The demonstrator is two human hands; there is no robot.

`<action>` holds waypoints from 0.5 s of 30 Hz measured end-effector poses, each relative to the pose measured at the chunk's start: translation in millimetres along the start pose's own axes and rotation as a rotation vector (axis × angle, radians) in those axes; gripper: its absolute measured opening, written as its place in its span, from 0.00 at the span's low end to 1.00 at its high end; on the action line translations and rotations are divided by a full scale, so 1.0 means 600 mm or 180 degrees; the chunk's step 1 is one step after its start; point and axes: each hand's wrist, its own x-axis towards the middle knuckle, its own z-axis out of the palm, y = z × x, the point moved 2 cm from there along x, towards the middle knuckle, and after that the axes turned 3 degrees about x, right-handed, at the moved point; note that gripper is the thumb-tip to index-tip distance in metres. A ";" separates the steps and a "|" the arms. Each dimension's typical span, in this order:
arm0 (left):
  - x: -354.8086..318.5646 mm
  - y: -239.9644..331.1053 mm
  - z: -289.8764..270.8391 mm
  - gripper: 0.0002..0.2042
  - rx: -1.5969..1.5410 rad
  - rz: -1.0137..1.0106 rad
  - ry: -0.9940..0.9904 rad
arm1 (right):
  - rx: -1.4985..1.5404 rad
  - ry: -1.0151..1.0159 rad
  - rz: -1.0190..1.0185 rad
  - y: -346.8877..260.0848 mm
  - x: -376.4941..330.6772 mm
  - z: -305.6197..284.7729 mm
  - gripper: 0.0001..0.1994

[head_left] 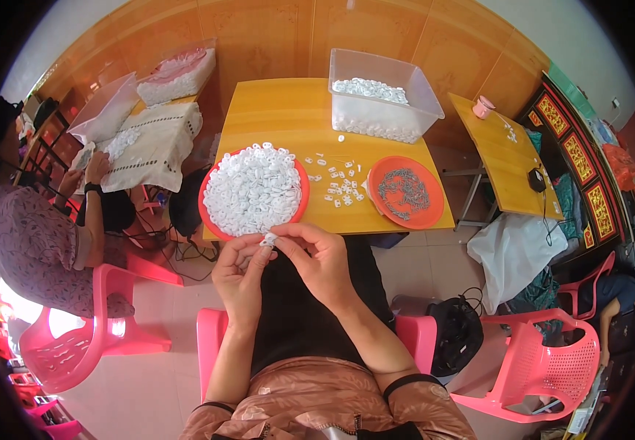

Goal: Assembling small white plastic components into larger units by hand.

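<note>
the yellow surface (281, 110) takes most of the room ahead, with a clear plastic bin (383, 94) of white parts at its far side, a red tray (208, 216) heaped with white pieces at the near left edge, and a smaller orange tray (433, 211) of dark metal bits at the near right. that heaped tray hangs slightly past the near edge, just above the hands, so a knock from a rising wrist could tip pieces onto the floor. loose white pieces (338, 185) lie scattered between the two trays, easy to sweep off. open room is mostly the gap between the surface edge and the lap, flanked by pink chairs (544, 359). the left hand (238, 271) and right hand (317, 257) meet there — each grip pinched nearly closed on one small white piece (268, 239), held over the lap, not the surface — a slip would drop it between the knees.
</note>
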 end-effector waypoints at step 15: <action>-0.013 0.025 -0.010 0.06 0.0053 -0.0085 -0.0427 | 0.0822 -0.0484 0.0387 -0.042 -0.008 -0.020 0.11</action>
